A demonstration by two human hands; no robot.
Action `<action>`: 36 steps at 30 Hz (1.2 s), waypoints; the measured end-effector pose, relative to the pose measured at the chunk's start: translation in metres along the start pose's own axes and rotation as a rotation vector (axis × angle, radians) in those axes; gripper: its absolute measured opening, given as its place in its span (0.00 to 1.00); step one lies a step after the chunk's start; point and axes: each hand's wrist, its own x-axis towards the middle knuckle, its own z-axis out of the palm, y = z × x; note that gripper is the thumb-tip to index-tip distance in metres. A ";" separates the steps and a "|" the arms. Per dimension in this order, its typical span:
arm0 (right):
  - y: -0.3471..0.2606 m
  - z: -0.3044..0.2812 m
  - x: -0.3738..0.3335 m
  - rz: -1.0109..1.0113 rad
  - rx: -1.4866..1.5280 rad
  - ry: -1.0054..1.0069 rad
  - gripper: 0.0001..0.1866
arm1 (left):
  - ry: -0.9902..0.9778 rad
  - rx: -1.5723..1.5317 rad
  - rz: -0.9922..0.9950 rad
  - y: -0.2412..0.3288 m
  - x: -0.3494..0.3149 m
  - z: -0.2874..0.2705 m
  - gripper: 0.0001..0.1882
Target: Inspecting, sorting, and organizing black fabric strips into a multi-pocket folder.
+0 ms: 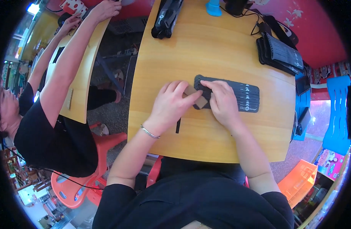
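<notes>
A bundle of black straps (249, 95), lying flat side by side with white print across them, rests on the table in front of me. My left hand (171, 100) has its fingers closed around a small brown block (200, 101), which sits over the straps' left end; the block's material is unclear. From the other side my right hand (223, 100) lies over the straps, fingers bent and index fingertip at their left end. What its thumb touches is partly hidden. A short narrow black strip (178, 126) lies on the wood below my left hand.
More black strap bundles (168, 19) lie at the table's (206, 49) far left, with another stack (278, 53) at the far right. A blue stand (213, 8) and cables are at the back. A person (57, 114) works at a table to my left. An orange basket (299, 183) stands lower right.
</notes>
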 end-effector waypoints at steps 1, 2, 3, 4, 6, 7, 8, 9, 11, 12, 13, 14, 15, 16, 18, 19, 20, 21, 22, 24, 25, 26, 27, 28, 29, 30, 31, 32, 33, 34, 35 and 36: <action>0.000 0.000 -0.001 0.010 -0.017 -0.009 0.19 | -0.005 -0.003 0.003 -0.006 -0.002 -0.001 0.23; -0.001 0.000 -0.002 0.016 -0.015 -0.007 0.19 | -0.028 -0.046 0.047 -0.014 -0.005 -0.005 0.22; -0.001 0.000 -0.002 -0.013 -0.013 0.004 0.18 | -0.052 -0.089 0.090 -0.020 -0.008 -0.009 0.22; -0.002 0.002 -0.001 -0.046 -0.008 0.015 0.17 | -0.058 -0.087 0.091 -0.024 -0.012 -0.011 0.22; 0.000 0.000 -0.002 -0.050 -0.039 -0.010 0.17 | -0.125 -0.185 0.041 -0.028 -0.019 -0.015 0.23; 0.000 -0.001 -0.001 -0.060 -0.074 -0.036 0.17 | -0.130 -0.182 0.039 -0.026 -0.021 -0.014 0.23; 0.000 0.000 -0.001 -0.059 -0.068 -0.037 0.17 | -0.087 -0.139 0.020 -0.023 -0.023 -0.009 0.23; -0.002 0.001 -0.001 -0.054 -0.082 -0.039 0.18 | -0.043 -0.097 0.001 -0.018 -0.025 -0.006 0.23; 0.000 -0.001 -0.002 -0.043 -0.102 -0.040 0.18 | 0.003 -0.058 -0.071 -0.003 -0.026 -0.006 0.23; 0.000 -0.001 -0.002 -0.055 -0.102 -0.038 0.19 | 0.051 -0.017 -0.146 0.003 -0.026 -0.006 0.23; -0.001 0.000 -0.001 -0.070 -0.100 -0.036 0.19 | 0.050 -0.016 -0.147 0.005 -0.027 -0.006 0.23; -0.001 0.000 -0.002 -0.070 -0.099 -0.037 0.19 | 0.035 -0.099 -0.184 0.007 -0.029 -0.005 0.23; -0.002 0.000 -0.002 -0.075 -0.105 -0.035 0.19 | 0.021 -0.183 -0.220 0.007 -0.029 -0.005 0.23; -0.002 0.000 -0.002 -0.079 -0.111 -0.033 0.19 | 0.019 -0.182 -0.221 0.007 -0.030 -0.003 0.23; -0.004 0.000 -0.002 -0.073 -0.119 -0.036 0.20 | 0.058 -0.254 -0.201 0.005 -0.031 0.000 0.20; -0.004 0.000 -0.002 -0.065 -0.128 -0.039 0.20 | 0.055 -0.254 -0.201 0.005 -0.031 0.000 0.20; -0.004 0.000 -0.002 -0.063 -0.126 -0.040 0.20 | 0.060 -0.281 -0.203 0.005 -0.031 0.001 0.19; -0.004 0.000 -0.002 -0.070 -0.129 -0.037 0.21 | 0.066 -0.308 -0.204 0.005 -0.030 0.002 0.19; -0.005 0.000 -0.003 -0.079 -0.132 -0.034 0.21 | 0.063 -0.308 -0.205 0.004 -0.030 0.003 0.19; -0.006 -0.001 -0.002 -0.080 -0.136 -0.036 0.21 | 0.079 -0.384 -0.220 0.002 -0.030 0.006 0.19; -0.006 -0.001 -0.002 -0.086 -0.143 -0.037 0.22 | 0.078 -0.384 -0.220 0.001 -0.029 0.007 0.19; -0.006 -0.001 -0.002 -0.084 -0.143 -0.037 0.22 | 0.088 -0.391 -0.202 0.000 -0.028 0.009 0.19; -0.006 -0.001 -0.002 -0.078 -0.139 -0.040 0.22 | 0.098 -0.398 -0.184 -0.001 -0.027 0.009 0.19; -0.006 -0.001 -0.002 -0.070 -0.136 -0.043 0.22 | 0.096 -0.399 -0.184 -0.001 -0.027 0.010 0.19; -0.007 -0.001 -0.002 -0.068 -0.135 -0.043 0.22 | 0.084 -0.395 -0.184 -0.001 -0.026 0.009 0.19; -0.007 -0.001 -0.001 -0.068 -0.142 -0.042 0.22 | 0.072 -0.391 -0.185 0.000 -0.026 0.009 0.19; -0.007 -0.001 -0.001 -0.068 -0.148 -0.040 0.22 | 0.070 -0.392 -0.184 0.000 -0.026 0.010 0.19; -0.007 -0.001 -0.001 -0.065 -0.148 -0.040 0.22 | 0.067 -0.390 -0.188 0.000 -0.026 0.010 0.19; -0.007 -0.001 -0.001 -0.069 -0.144 -0.038 0.22 | 0.064 -0.388 -0.193 0.000 -0.026 0.010 0.19; -0.007 -0.001 -0.001 -0.074 -0.138 -0.036 0.22 | 0.062 -0.387 -0.193 0.000 -0.025 0.010 0.19; -0.007 -0.001 -0.002 -0.072 -0.137 -0.036 0.22 | 0.058 -0.379 -0.192 0.001 -0.025 0.010 0.19; -0.006 0.000 -0.002 -0.074 -0.142 -0.031 0.22 | 0.054 -0.371 -0.192 0.001 -0.025 0.010 0.19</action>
